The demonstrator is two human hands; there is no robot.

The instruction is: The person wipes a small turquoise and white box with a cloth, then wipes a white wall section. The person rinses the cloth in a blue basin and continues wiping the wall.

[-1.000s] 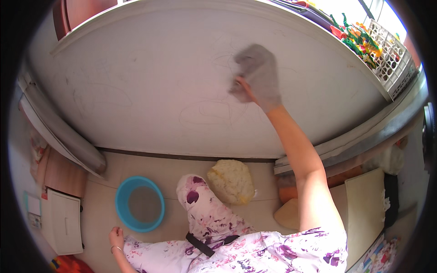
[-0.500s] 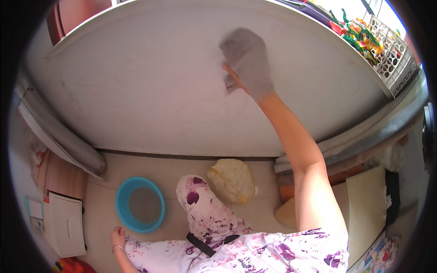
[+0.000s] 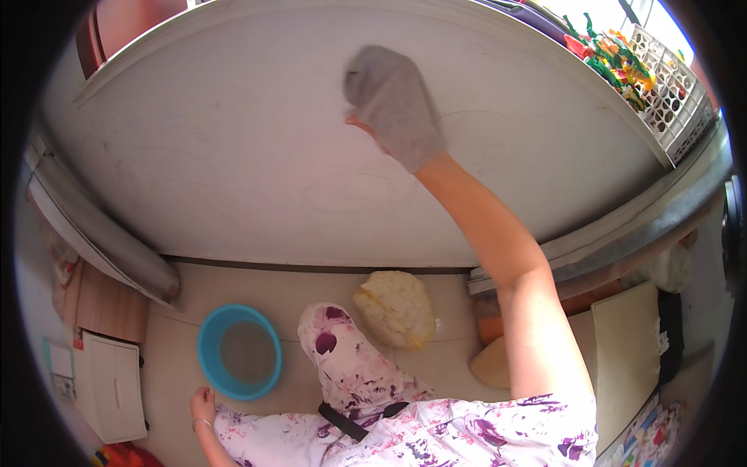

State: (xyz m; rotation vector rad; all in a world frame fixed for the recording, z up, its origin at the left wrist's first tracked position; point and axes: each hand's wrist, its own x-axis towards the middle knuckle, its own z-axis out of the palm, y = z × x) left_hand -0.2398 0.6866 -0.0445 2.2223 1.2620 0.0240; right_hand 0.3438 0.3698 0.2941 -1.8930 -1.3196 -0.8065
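My right hand reaches up and forward, mostly hidden under a grey cloth. The cloth drapes over the fingers and back of the hand down to the wrist, and lies against the upper middle of a white panel. Only a little of the thumb side shows below it. Faint scribbled lines mark the panel. Low on the left, my left hand rests beside my bent knee with its fingers curled in, a thin bracelet on the wrist. Nothing shows in it. A blue basin of murky water stands just beyond it.
A pale, lumpy yellowish bundle lies on the floor by the panel's foot. A white plastic basket and colourful toys sit on the ledge at upper right. Small white drawers stand at left. Grey padded edges flank the panel.
My right hand and the grey cloth have moved left across the panel, and a loose corner that hung below the hand no longer shows. My left hand has stayed put.
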